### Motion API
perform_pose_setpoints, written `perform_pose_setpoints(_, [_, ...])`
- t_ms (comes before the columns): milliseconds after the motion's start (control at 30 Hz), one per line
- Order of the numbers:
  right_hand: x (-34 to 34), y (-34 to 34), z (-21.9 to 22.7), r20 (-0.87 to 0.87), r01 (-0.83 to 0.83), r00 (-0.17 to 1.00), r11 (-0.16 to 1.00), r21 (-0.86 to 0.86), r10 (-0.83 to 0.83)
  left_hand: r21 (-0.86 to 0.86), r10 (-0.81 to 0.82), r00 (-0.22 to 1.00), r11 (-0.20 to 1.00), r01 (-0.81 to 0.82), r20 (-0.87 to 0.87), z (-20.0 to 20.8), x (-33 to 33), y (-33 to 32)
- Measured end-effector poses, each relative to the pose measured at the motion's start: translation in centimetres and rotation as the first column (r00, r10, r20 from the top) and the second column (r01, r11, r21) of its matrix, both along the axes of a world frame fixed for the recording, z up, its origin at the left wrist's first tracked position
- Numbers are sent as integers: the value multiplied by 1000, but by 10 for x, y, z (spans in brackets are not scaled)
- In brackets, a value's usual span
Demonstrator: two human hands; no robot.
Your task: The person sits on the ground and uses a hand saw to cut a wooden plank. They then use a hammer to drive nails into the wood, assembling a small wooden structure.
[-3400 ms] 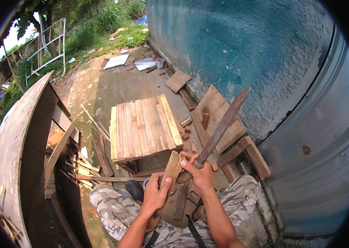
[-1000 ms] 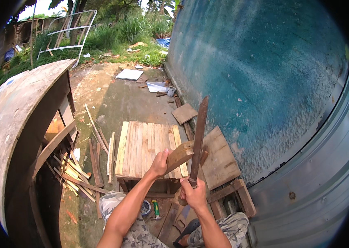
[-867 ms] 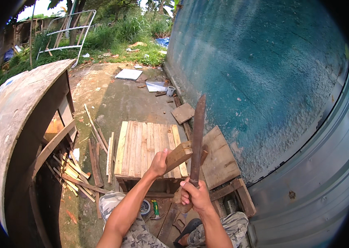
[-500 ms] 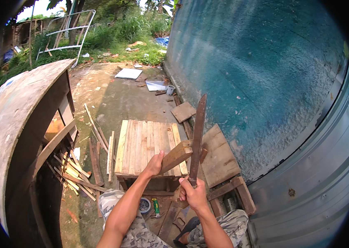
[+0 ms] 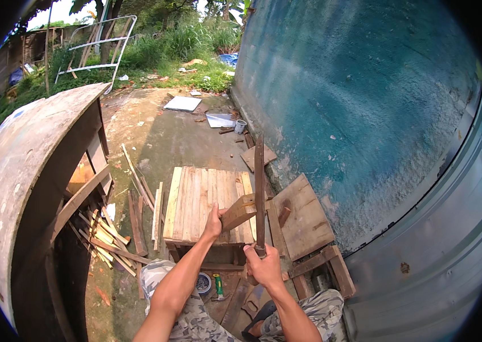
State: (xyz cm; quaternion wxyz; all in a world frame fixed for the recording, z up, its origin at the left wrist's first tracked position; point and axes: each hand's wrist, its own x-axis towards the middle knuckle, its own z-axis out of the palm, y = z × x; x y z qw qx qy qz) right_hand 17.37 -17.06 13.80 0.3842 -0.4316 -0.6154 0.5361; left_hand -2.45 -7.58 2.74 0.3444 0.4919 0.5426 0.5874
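Wood block (image 5: 240,210) clamped in left hand (image 5: 213,219); long blade (image 5: 259,188) upright, gripped by right hand (image 5: 263,267) fingers.

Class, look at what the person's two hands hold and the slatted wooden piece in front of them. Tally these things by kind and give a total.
Long dark rusty blade, in right hand: 1
Short pale wooden block, in left hand: 1
Square slatted wooden table top: 1
Total: 3
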Motion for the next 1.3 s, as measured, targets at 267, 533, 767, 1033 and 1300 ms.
perform_pose_setpoints(267, [22, -14, 16, -76, -5, 997, 1000, 7, 5, 131, 44, 995, 990, -56, 90, -1, 5, 8])
perform_pose_setpoints(533, [-2, 2, -5, 23, 50, 999, 992, -119, -48, 19, 10, 999, 1000, -9, -45, 8, -7, -2])
perform_pose_setpoints(767, [1, 8, -27, -140, -30, 990, 989, -142, 10, 22, 3, 994, 1000, -1, -107, -4, -18, 9])
perform_pose_setpoints(1033, [0, -6, -14, -672, -564, 713, 734, -377, 202, 31, -11, 1000, 999, 11, 17, 1, -9, 7])
perform_pose_setpoints(1300, [0, -5, -16, -295, -143, 953, 958, -249, 66, 39, 24, 997, 999, -27, 72, -4, -12, 16])
